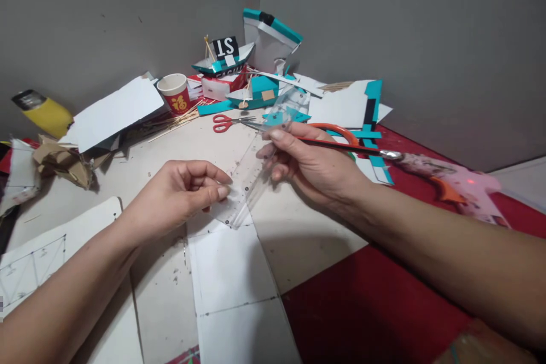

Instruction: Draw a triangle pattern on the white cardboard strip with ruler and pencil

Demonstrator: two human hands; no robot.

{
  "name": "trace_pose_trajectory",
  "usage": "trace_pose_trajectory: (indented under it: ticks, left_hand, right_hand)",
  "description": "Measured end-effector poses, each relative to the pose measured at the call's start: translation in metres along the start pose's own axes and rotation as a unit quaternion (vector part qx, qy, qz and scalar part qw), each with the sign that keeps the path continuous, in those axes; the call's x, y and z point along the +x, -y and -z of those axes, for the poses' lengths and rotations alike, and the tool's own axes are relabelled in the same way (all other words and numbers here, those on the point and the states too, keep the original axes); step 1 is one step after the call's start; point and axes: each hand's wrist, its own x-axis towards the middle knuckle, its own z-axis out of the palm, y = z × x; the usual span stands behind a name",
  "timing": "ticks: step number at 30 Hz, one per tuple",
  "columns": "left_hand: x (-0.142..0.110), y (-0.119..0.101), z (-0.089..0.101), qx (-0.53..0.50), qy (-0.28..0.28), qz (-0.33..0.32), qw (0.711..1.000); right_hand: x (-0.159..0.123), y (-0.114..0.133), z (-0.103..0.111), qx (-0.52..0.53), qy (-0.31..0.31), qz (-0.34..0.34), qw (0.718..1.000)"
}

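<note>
My left hand point(196, 190) is closed, thumb and fingertips pinching the near end of a clear plastic ruler point(251, 185). The ruler slants up and away over the table, above a white paper strip point(230, 273) crossed by dark pencil lines. My right hand point(302, 162) grips a red-and-black pencil point(341, 144) between thumb and forefinger, its silver end pointing right. The other right fingers curl beside the ruler's far part; whether they press on it I cannot tell.
Beyond my hands lie small red-handled scissors point(222, 123), a paper cup point(174, 91), thin sticks point(179, 119) and card boats point(224, 60). A pink glue gun point(463, 182) rests at right. A marked white board point(85, 244) lies at left, a yellow bottle point(49, 116) behind it.
</note>
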Motion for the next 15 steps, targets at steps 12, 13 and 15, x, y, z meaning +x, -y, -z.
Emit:
trace_pose_trajectory:
  ticks: [12,13,15]
  left_hand:
    - [0.008,0.009,0.021,0.019,0.006,0.039,0.999]
    - [0.008,0.010,0.021,0.021,0.016,0.051,0.998]
    - [0.007,0.012,0.020,0.031,0.038,0.064,0.997]
  right_hand:
    - [0.005,0.001,0.003,0.010,-0.059,-0.020,0.998]
    - [0.005,0.001,0.003,0.010,-0.058,-0.025,0.998]
    - [0.005,-0.001,0.004,0.006,-0.050,-0.031,0.998]
